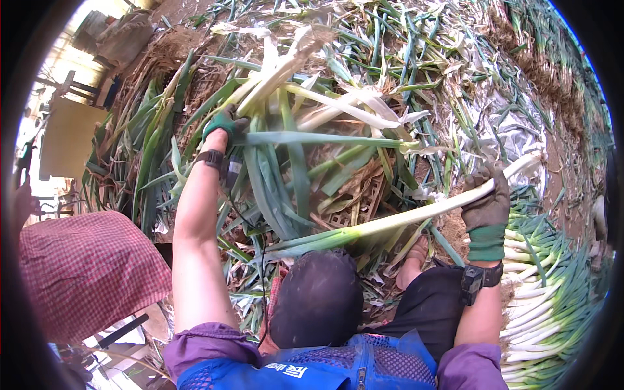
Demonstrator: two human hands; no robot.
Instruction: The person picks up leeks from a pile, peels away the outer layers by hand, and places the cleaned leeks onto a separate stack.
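Note:
My right hand [486, 203], in a dark glove with a green cuff, is closed around the white stalk of a leek [403, 221]. This leek slants across the view, its pale root end up at the right and its green leaves down at the left. My left hand [225, 122], in a green and dark glove, is closed at the end of a long, flat leek leaf [312, 138] stretching rightward. Its fingertips are partly hidden. Right beside that hand lies a heap of leeks [276, 78] with white stalks and drooping green leaves.
Cleaned leeks [530, 305] lie in a row at the right. Peeled leaves [416, 39] litter the ground ahead. Leafy leeks [143, 143] are stacked at the left, near a yellowish board [68, 140] and a red checked cloth [94, 273]. A bare foot [413, 263] shows below the held leek.

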